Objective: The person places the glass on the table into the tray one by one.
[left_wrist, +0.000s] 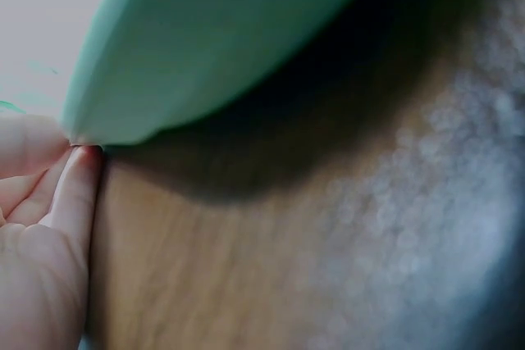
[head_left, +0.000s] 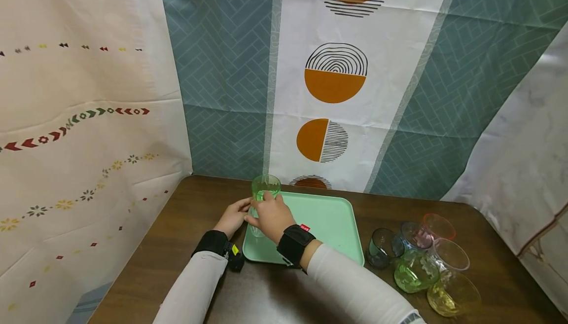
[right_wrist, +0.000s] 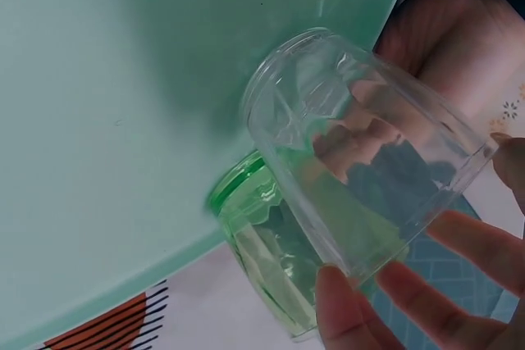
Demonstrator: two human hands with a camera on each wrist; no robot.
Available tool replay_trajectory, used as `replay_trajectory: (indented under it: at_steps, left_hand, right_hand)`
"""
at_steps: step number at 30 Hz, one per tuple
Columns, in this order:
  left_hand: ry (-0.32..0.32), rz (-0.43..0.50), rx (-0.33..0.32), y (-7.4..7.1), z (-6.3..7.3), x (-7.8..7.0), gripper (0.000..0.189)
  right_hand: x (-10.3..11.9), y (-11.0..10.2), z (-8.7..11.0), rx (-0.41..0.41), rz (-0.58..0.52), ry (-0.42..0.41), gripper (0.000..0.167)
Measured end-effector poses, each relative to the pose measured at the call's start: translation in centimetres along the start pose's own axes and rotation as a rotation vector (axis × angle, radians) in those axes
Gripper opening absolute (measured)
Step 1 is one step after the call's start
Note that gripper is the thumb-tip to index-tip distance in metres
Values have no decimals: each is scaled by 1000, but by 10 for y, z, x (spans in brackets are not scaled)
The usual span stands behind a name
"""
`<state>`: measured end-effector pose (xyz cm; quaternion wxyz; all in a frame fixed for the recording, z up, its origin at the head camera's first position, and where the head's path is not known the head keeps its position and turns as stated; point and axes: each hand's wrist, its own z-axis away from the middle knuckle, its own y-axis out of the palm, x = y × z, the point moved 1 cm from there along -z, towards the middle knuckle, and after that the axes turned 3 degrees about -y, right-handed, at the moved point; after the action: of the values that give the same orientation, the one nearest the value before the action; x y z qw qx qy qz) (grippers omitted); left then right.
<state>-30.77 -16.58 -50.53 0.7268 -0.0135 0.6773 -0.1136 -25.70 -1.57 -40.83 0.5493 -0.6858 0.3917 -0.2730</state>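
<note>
A mint-green tray (head_left: 328,225) lies on the table. My right hand (head_left: 272,215) grips a clear drinking glass (right_wrist: 369,153) near its upper end, over the tray's left side. The glass is upright, its lower end at the tray surface; I cannot tell whether it touches. Beside it, a green glass (head_left: 266,182) stands at the tray's far left corner. My left hand (head_left: 232,218) is at the tray's left edge; in the left wrist view its finger and thumb (left_wrist: 78,190) meet at the tray rim (left_wrist: 148,112) and appear to pinch it.
To the right of the tray, several tinted glasses stand close together: a dark grey glass (head_left: 380,249), a green glass (head_left: 414,272), a yellow glass (head_left: 452,294) and others. Patterned cloths (head_left: 222,92) hang behind and beside the wooden table (head_left: 151,270).
</note>
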Motion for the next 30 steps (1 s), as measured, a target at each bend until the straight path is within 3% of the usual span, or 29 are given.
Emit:
replay_trajectory:
  at_steps: [15,30]
  left_hand:
    - [-10,-1,3,2,3,-3,56]
    - [-13,0,-4,1,6,-6,49]
  right_hand:
    - [4,8,1,-79,88,-8,41]
    - [4,15,1,-84,142,-31,44]
